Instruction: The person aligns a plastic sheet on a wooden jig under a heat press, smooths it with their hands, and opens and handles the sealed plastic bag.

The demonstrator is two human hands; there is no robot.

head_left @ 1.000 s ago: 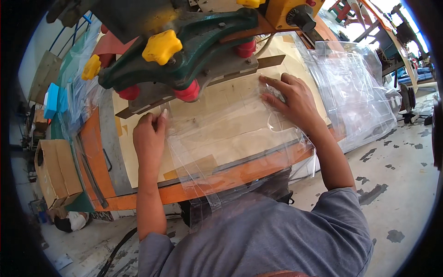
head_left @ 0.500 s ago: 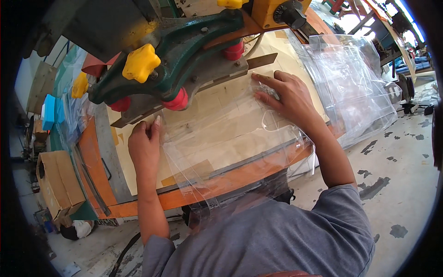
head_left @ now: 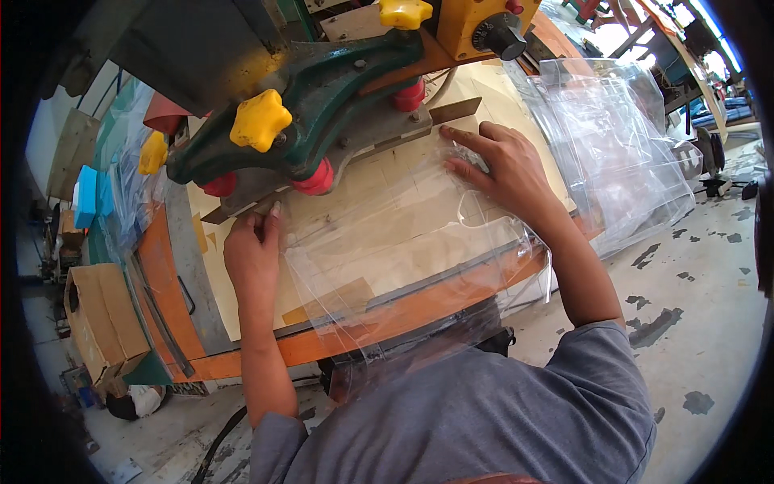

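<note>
A clear plastic sheet point(head_left: 419, 234) lies over the tan work board point(head_left: 347, 185) and hangs past the front edge of the table. At its far left corner, my left hand point(head_left: 254, 242) is closed, thumb and forefinger pinched on the sheet's edge. My right hand point(head_left: 504, 165) rests on the far right part of the sheet, forefinger stretched out and thumb apart from it. Just beyond both hands runs the long metal bar point(head_left: 387, 145) of a press. Above it is the green press head point(head_left: 322, 101), with a yellow star knob point(head_left: 260, 121) and red round mounts point(head_left: 314, 177).
A pile of clear plastic pieces point(head_left: 621, 137) lies on the right side. An orange control box point(head_left: 476, 32) with a black dial is at the far side. A cardboard box point(head_left: 105, 323) stands at left, below a blue box point(head_left: 85, 196). The table's orange edge point(head_left: 306, 347) runs in front.
The press head, with its knobs and metal bar, has shifted a little down and to the right in the picture. Both my hands and the plastic sheet have stayed in place.
</note>
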